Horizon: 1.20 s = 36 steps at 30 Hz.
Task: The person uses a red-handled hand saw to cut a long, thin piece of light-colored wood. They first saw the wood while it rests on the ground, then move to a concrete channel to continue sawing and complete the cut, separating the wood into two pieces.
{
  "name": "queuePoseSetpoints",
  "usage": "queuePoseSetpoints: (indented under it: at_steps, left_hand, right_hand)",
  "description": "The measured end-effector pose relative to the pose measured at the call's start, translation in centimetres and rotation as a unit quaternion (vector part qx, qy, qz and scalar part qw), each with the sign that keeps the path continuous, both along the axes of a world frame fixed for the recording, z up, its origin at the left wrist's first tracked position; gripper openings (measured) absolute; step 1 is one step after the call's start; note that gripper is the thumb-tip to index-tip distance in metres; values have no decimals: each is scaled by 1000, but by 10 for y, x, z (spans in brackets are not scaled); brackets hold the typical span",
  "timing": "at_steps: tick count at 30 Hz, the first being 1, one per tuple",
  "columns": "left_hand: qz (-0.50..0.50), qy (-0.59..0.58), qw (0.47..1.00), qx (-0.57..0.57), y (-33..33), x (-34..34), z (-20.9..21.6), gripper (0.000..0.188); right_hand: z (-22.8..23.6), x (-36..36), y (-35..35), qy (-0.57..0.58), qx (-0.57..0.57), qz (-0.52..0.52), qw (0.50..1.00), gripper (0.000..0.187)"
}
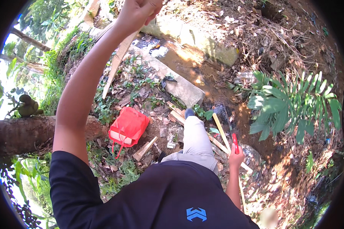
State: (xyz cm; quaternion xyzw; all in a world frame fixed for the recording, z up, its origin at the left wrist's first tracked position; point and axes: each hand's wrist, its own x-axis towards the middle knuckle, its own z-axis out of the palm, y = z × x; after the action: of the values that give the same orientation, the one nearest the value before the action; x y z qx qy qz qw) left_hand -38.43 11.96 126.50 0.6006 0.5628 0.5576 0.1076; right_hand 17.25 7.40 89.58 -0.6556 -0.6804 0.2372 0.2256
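Note:
My left arm stretches up to the top edge, where my left hand (139,13) is closed with its fingers curled. What it grips, if anything, is hidden. A pale pointed wooden plank (118,63) runs beside and behind that wrist; I cannot tell if the hand touches it. At the lower right, my right hand (236,155) is wrapped round the red handle of a tool (235,143). A thin dark shaft or blade reaches up from the handle, too faint to name its kind. Narrow wooden strips (221,131) lie close to this hand.
A red bag (129,128) with light-coloured contents sits on leafy ground beside a wood offcut (145,149). A concrete slab (176,84) borders a muddy channel (191,53). A leafy plant (290,101) grows at the right, and a thick trunk (23,135) lies at the left.

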Motion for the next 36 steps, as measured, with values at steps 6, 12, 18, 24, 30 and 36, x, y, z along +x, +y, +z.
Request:
queuePoseSetpoints:
  at_steps: [6, 12, 18, 24, 30, 36]
  left_hand:
    - [-50, 10, 993, -106, 92, -110, -93, 40]
    - [32, 28, 981, -190, 240, -222, -209, 61]
    - [15, -75, 936, -342, 309, -268, -321, 68]
    - [19, -145, 889, -435, 355, -309, -440, 66]
    - [39, -161, 874, -456, 404, -342, -588, 58]
    - [57, -124, 858, -494, 475, -339, -785, 49]
  right_hand:
    - [-35, -105, 144, -10, -44, 21, 999, 28]
    - [-40, -257, 320, -17, -36, 111, 993, 29]
    - [-4, -365, 453, -14, -69, 201, 977, 23]
    - [-23, -408, 496, -7, -56, 210, 976, 25]
    - [-97, -429, 492, -53, -162, 166, 971, 20]
    - [-183, -450, 483, -102, -240, 122, 958, 24]
